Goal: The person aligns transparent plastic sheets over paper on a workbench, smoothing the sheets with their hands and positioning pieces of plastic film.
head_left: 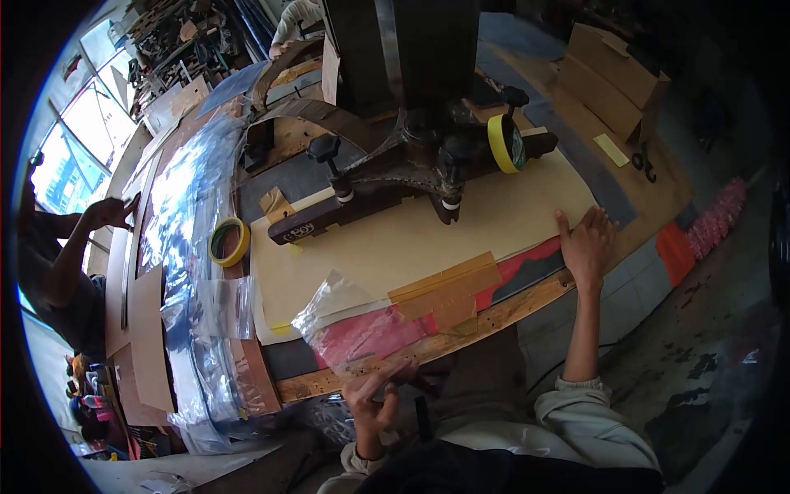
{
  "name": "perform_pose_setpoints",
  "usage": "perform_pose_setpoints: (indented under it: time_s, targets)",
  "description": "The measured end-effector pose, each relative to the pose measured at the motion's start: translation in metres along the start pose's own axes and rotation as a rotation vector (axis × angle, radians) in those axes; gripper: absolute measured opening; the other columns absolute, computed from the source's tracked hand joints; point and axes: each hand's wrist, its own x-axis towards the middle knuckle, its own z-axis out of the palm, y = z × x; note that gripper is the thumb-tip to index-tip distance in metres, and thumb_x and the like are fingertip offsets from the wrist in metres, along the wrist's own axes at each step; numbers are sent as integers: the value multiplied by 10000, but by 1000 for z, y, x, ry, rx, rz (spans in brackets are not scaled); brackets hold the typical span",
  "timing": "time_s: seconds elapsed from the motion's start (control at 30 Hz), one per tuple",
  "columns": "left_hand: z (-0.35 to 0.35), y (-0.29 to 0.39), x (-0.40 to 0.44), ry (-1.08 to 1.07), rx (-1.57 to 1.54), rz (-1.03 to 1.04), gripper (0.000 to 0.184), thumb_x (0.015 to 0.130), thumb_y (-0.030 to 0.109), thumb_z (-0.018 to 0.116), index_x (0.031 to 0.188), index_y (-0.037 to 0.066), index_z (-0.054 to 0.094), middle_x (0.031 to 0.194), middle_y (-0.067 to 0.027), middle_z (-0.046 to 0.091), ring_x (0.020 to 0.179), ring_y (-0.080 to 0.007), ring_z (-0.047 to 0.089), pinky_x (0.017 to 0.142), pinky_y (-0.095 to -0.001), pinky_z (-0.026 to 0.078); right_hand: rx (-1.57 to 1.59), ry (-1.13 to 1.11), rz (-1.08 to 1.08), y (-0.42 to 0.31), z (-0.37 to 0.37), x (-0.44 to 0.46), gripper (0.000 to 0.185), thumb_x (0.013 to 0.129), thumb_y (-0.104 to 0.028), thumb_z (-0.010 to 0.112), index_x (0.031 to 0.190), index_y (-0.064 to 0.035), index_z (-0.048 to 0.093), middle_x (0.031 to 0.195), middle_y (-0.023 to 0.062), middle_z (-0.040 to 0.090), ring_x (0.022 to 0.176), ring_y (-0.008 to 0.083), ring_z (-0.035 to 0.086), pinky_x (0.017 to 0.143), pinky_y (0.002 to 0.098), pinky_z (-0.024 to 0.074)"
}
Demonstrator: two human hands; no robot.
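My right hand (587, 247) lies flat, fingers spread, at the right end of a pale yellow sheet (461, 218). My left hand (372, 405) is at the table's wooden front edge (527, 306), its thumb apart from the stretched fingers. Just above it, a crinkled clear plastic piece (333, 317) lies over the sheet's front edge and a red layer (403, 333). Brown tape (444, 288) crosses that edge. Across the sheet rests a dark bar (395, 191) under a cast metal bracket with black knobs (453, 148).
A yellow tape roll (230, 242) lies at the left; another (505, 143) hangs at the bar's right end. Black scissors (644, 166) and a cardboard box (611, 82) are at the right. Shiny plastic sheeting (197, 214) covers the left side. Another person (62, 255) stands there.
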Motion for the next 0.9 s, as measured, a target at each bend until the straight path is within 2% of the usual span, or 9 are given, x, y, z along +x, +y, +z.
perform_pose_setpoints:
  time_s: [0.07,0.17,0.27,0.37,0.47,0.57,0.67,0.77,0.9]
  targets:
    - [-1,6,4,-68,91,-6,444,600,4,520,994,64,716,662,-67,638,548,-146,620,557,-254,493,2,1,14,0,1,-3,826,938,-576,325,1221,189,455,1251,353,489,1221,396,472,1107,502,206]
    - [2,3,4,-51,41,3,449,579,20,539,983,84,724,633,-55,582,517,-135,581,532,-268,474,5,-9,27,-1,3,-6,806,945,-555,319,1217,190,460,1242,352,497,1223,396,470,1113,511,189]
    - [1,-3,4,-89,36,41,444,591,28,544,996,85,717,677,-65,618,537,-155,595,537,-263,477,34,68,11,-1,6,-5,773,940,-542,347,1198,174,487,1187,337,533,1188,401,494,1103,540,193]
    - [-1,-3,5,-120,40,33,430,605,28,548,997,92,715,719,-83,643,567,-185,614,546,-273,484,105,-68,-119,4,-19,4,666,931,-472,444,1201,134,504,1106,325,553,1135,425,511,1058,509,296]
    - [-2,-3,4,-142,70,16,416,616,18,547,988,96,718,727,-89,645,577,-201,615,552,-282,483,302,-485,-41,7,-50,32,536,898,-341,544,1195,105,521,1179,263,541,1150,399,498,1004,423,376]
    - [-1,-1,7,-114,52,63,422,611,21,542,984,100,720,707,-85,634,561,-193,601,544,-281,475,572,-181,-386,25,13,65,436,842,-147,560,1233,38,508,1128,241,553,1082,398,535,923,424,430]
    - [-2,-1,5,-130,67,27,434,599,20,531,981,101,721,699,-86,629,566,-186,604,543,-279,475,725,-51,-598,7,27,77,453,798,-63,518,1250,-32,521,1175,164,553,1077,357,545,917,448,431]
    - [0,-1,5,-118,52,24,448,584,17,520,975,98,724,677,-82,614,541,-185,578,525,-274,457,548,-27,-557,-2,27,73,483,788,-49,490,1266,-103,534,1211,121,536,1115,321,523,919,473,420]
    - [0,-4,2,-114,98,11,450,571,11,521,963,87,726,639,-72,579,503,-173,532,497,-267,424,451,-56,-536,-5,28,72,482,807,-67,468,1281,-132,529,1231,96,511,1158,274,487,936,506,387]
